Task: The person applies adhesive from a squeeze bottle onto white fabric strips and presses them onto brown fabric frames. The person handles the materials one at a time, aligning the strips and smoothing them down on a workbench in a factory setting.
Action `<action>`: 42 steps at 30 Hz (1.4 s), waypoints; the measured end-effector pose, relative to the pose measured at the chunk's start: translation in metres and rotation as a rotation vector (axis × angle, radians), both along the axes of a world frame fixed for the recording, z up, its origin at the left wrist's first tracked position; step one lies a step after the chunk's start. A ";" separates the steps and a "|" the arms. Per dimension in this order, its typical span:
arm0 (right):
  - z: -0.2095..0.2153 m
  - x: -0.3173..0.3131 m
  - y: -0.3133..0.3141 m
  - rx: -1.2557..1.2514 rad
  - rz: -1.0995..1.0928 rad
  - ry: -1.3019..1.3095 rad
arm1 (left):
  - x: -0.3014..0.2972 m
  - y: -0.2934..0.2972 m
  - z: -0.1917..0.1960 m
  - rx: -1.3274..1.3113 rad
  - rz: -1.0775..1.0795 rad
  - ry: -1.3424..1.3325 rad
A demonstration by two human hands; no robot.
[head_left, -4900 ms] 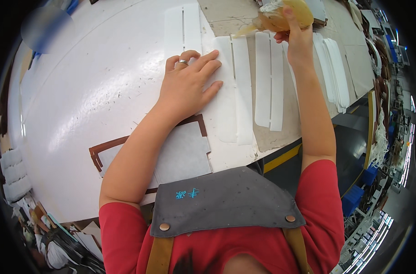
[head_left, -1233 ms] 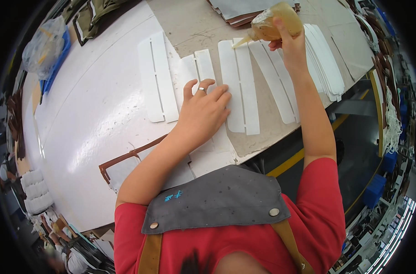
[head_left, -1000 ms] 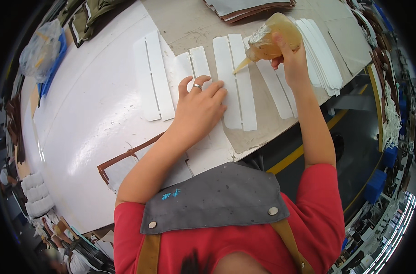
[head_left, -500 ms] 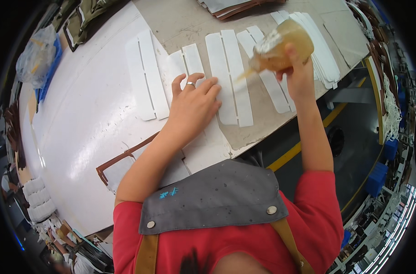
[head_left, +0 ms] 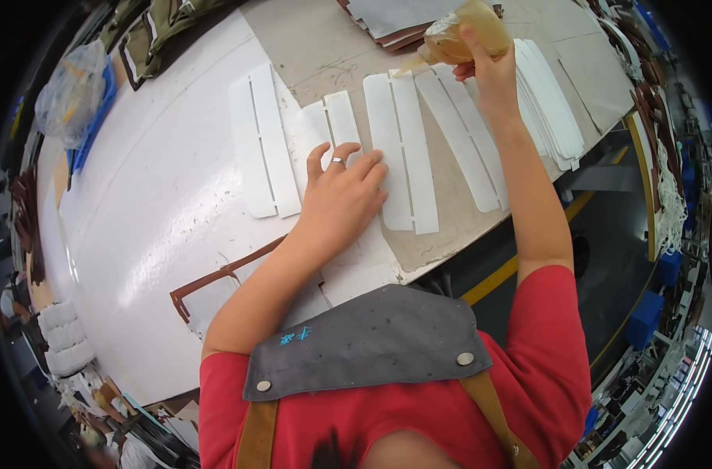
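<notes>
1. Currently: left hand (head_left: pixel 342 199) lies flat, palm down, fingers spread, pressing on a white slotted strip (head_left: pixel 336 125) and the white sheet under it. Ring on one finger. Holds nothing, only presses.
2. Right hand (head_left: pixel 493 66) is wrapped around a soft squeeze bottle of amber glue (head_left: pixel 465 31), tipped so the nozzle points down and toward the left hand.
3. Nozzle tip sits at the far end of the wide white strip (head_left: pixel 403 152) that lies just right of the left hand's fingertips. Can't tell whether the tip touches it.
4. That wide strip rests on the brownish work board (head_left: pixel 325 55), fingertips of the left hand touching or nearly touching its edge.
5. Another long white strip (head_left: pixel 461 141) lies angled between the two hands, below the right wrist.
6. A stack of white strips (head_left: pixel 551 109) sits just right of the right forearm.
7. Left of the left hand, apart from it: one more slotted white strip (head_left: pixel 262 141) on the white desk (head_left: pixel 137 219).
8. Near the left forearm: a brown-edged piece (head_left: pixel 215 277), partly hidden by the arm.
9. Far left of the left hand: a clear plastic bag (head_left: pixel 75 90).
</notes>
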State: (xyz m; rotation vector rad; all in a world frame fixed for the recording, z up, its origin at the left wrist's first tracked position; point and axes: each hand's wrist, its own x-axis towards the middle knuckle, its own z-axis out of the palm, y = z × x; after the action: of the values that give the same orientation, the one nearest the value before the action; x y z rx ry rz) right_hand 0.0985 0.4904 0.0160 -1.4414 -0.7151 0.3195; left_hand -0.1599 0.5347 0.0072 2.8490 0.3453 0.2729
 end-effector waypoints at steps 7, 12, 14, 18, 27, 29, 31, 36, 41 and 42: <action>0.002 -0.024 -0.044 -0.090 0.134 0.119 | 0.000 0.000 -0.002 0.027 -0.005 0.001; 0.002 -0.051 -0.089 -0.157 0.218 0.151 | 0.001 0.000 -0.001 0.043 -0.009 -0.001; 0.008 -0.065 -0.104 -0.162 0.294 0.159 | 0.000 0.000 -0.001 0.058 -0.006 -0.002; 0.012 -0.077 -0.118 -0.017 0.397 -0.112 | 0.001 0.000 -0.001 0.066 -0.013 0.009; 0.032 -0.065 -0.132 -0.048 0.452 -0.250 | 0.000 -0.001 0.001 0.049 -0.002 0.018; 0.031 -0.053 -0.123 0.090 0.393 -0.104 | 0.000 0.000 0.001 0.042 -0.003 0.019; 0.031 -0.038 -0.099 0.154 0.222 -0.171 | 0.001 0.000 0.001 0.036 -0.014 0.015; 0.015 -0.002 -0.032 0.066 0.126 -0.264 | 0.002 0.000 0.001 0.009 -0.008 0.011; -0.001 -0.004 -0.006 0.067 0.076 -0.249 | 0.002 0.000 0.000 0.008 -0.001 0.005; -0.003 -0.003 -0.005 0.046 0.080 -0.248 | 0.002 0.000 -0.001 0.005 0.001 0.007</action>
State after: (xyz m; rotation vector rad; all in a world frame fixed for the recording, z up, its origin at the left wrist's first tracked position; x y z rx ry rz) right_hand 0.0954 0.4851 0.0128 -1.4248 -0.9768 0.1849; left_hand -0.1584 0.5349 0.0065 2.8558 0.3473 0.2645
